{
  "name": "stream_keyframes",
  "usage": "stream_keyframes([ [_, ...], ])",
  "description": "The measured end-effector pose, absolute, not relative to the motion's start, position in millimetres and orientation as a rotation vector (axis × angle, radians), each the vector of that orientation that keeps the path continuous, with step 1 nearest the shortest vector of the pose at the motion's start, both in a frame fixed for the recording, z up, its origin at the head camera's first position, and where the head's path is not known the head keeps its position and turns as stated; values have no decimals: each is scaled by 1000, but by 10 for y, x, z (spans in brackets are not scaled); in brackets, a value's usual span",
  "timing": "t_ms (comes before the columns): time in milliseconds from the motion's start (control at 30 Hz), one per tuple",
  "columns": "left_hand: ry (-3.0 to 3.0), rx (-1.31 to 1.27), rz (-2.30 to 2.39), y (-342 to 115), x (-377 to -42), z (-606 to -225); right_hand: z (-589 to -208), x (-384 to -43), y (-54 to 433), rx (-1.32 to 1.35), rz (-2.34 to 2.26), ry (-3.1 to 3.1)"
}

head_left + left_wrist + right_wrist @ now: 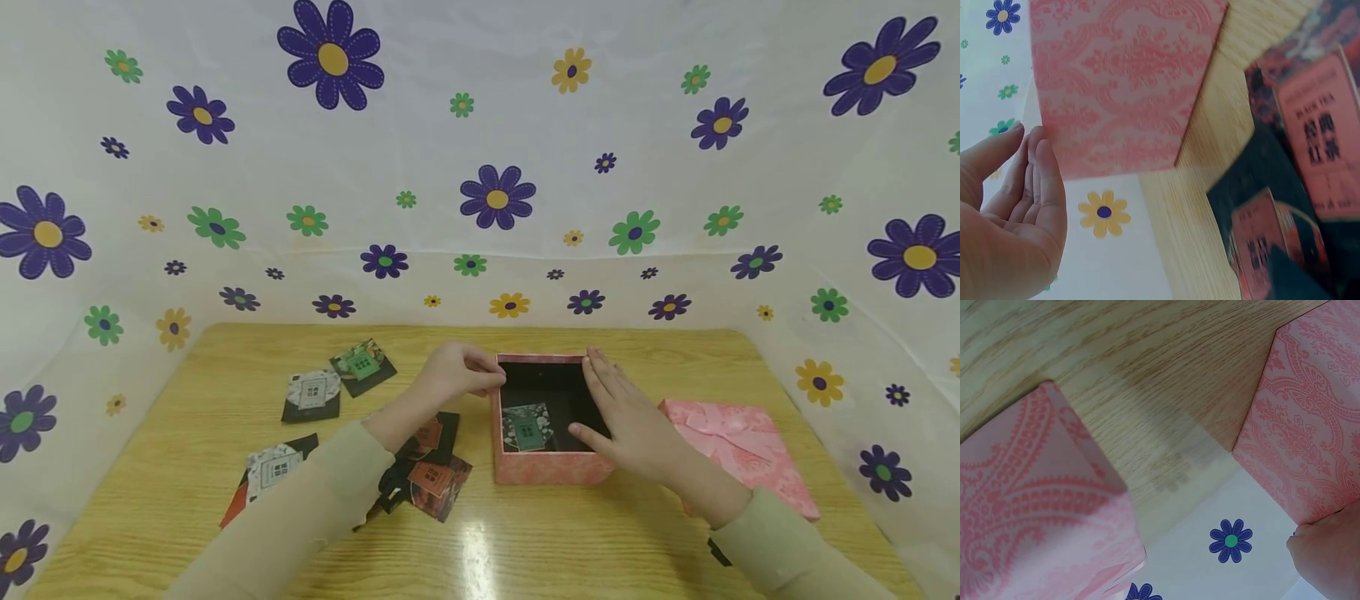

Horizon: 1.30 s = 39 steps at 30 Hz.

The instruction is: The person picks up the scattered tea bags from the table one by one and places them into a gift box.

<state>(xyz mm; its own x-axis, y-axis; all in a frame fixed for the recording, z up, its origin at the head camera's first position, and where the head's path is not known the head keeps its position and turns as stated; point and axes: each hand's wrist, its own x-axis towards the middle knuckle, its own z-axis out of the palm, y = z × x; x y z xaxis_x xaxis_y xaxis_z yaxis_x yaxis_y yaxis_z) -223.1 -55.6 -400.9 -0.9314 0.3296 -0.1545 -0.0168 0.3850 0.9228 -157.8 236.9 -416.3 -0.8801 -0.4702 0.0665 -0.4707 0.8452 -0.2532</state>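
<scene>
A pink patterned box [555, 469] with a dark inside stands open on the table. One tea packet [527, 427] with a green label lies inside, towards the left. At the far left corner, my left hand [461, 372] pinches the rim, its thumb and fingertips on the wall. In the left wrist view, its fingertips overlap the edge of the box [1129, 75]. My right hand [637, 425] rests along the right rim with fingers straight and thumb over the opening. It shows at the corner of the box [1313, 412] in the right wrist view.
The pink lid [757, 458] with a bow lies right of the box. Several tea packets with red labels [438, 477] lie under and beside my left forearm. More packets [311, 394] lie further left. A flowered cloth [420, 167] stands behind the table.
</scene>
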Motion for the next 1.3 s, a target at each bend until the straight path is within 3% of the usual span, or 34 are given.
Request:
stream_keyframes([
  [567,2378,81,1524,-1342,-2441,-4003,-4161,-1577,2376,759,401,-3024],
  [800,2460,126,1544,-1747,-2489,-3961,-4156,-1578,2372,760,401,-3026],
  [1300,2465,-108,1565,-2317,-2645,-4067,-4189,-1584,2381,752,390,-3019],
])
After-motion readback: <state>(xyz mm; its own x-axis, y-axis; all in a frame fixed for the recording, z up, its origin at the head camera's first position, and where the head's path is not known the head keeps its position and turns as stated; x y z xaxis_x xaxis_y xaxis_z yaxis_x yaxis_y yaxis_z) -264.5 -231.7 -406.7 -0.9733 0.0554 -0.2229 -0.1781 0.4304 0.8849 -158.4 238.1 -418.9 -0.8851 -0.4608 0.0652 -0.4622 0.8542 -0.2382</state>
